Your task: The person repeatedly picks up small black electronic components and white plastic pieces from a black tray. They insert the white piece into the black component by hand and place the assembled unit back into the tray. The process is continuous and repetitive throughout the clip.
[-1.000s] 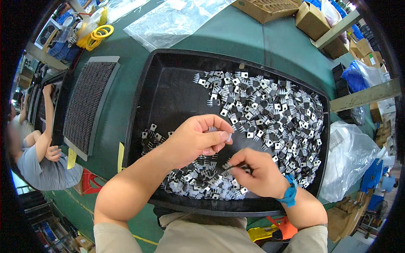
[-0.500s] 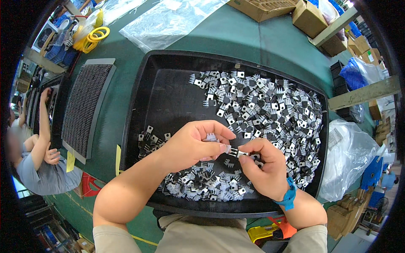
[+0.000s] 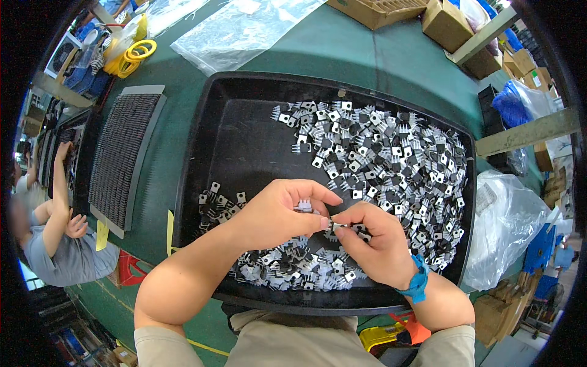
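Observation:
Over the black tray (image 3: 251,137), my two hands meet fingertip to fingertip. My right hand (image 3: 379,244), with a blue band at the wrist, pinches a three-legged transistor (image 3: 337,226) with a metal tab. My left hand (image 3: 281,211) is curled closed, its thumb and finger pinching a small white plastic piece mostly hidden at the transistor's legs. More white plastic pieces (image 3: 304,206) rest inside its curled fingers. Loose transistors (image 3: 391,153) fill the tray's right side. Below my hands lies a pile of transistors with white pieces on their legs (image 3: 293,266).
A smaller group of transistors (image 3: 214,205) lies at the tray's left. Left of the tray stands a panel packed with rows of dark parts (image 3: 125,159). Clear plastic bags (image 3: 244,30) lie behind and to the right. At far left a co-worker's arm (image 3: 60,183) reaches into another tray.
My right hand has shifted left, bringing the transistor up against my left fingertips. The gap where its legs showed has closed. The view has shifted slightly.

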